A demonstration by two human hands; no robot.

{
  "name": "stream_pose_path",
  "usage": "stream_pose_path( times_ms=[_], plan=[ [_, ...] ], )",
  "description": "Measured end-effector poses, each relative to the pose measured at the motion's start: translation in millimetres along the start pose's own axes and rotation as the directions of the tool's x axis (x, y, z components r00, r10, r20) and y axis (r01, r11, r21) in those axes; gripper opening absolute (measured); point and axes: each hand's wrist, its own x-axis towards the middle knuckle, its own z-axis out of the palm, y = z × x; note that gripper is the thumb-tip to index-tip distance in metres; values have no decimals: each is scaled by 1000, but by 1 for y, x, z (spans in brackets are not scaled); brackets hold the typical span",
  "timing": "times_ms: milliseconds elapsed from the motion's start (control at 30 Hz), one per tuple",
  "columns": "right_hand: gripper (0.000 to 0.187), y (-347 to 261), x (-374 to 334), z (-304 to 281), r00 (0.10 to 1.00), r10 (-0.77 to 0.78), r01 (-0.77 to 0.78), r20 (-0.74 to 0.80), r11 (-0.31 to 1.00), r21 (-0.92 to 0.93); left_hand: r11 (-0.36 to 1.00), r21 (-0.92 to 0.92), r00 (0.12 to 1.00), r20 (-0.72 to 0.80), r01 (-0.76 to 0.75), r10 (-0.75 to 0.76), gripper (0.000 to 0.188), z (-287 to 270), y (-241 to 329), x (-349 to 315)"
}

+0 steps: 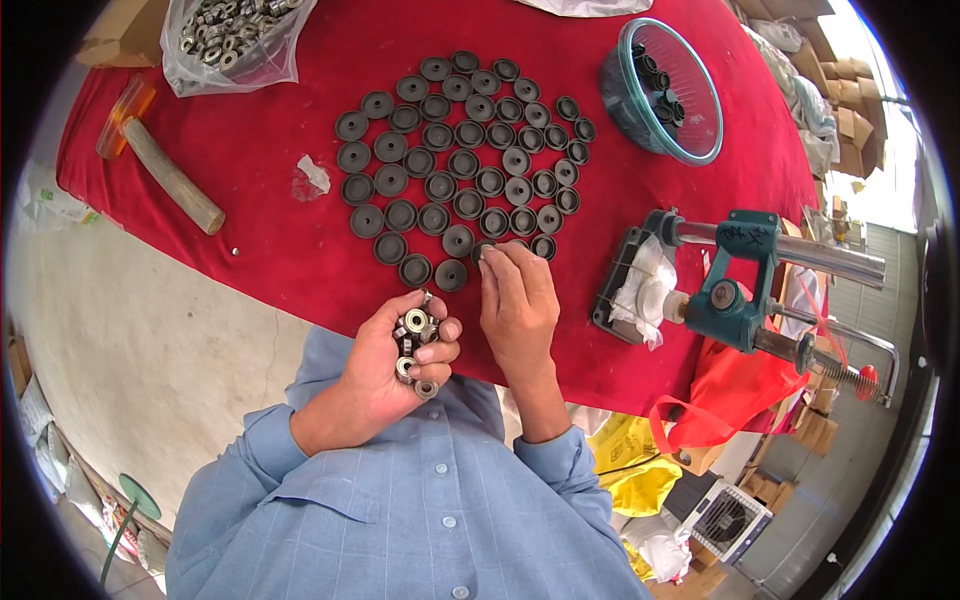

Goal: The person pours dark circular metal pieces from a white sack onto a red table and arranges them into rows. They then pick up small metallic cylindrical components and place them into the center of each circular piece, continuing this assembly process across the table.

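My left hand point(385, 355) is curled around several small metal ball bearings point(416, 320), held over the near edge of the red-covered table. To its right, my right hand point(520, 300) reaches down to the near edge of a group of round black plastic caps point(463, 163). Its thumb and fingertips are pinched together over one cap point(481, 250), which they partly cover. Whether a bearing sits between those fingertips is hidden. Many caps lie face up in loose rows, showing a ring-shaped rim and a centre hole or stub.
A clear bag of bearings point(232, 45) lies at the far left, near a mallet point(170, 172) with a wooden handle. At the far right stands a teal basin point(705, 110) holding black parts. A green hand press point(735, 280) occupies the right side, above a red bag point(730, 395).
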Motion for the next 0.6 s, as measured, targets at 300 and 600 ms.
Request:
stream_pose_path(
  times_ms=[300,600],
  plan=[
    [36,-8,-12,-2,998,-2,7,58,995,-97,999,47,999,-40,-17,19,28,1,0,0],
    [41,-16,-12,-2,996,32,-16,84,982,-188,994,65,996,-7,-88,89,29,-2,1,-3]
  ],
)
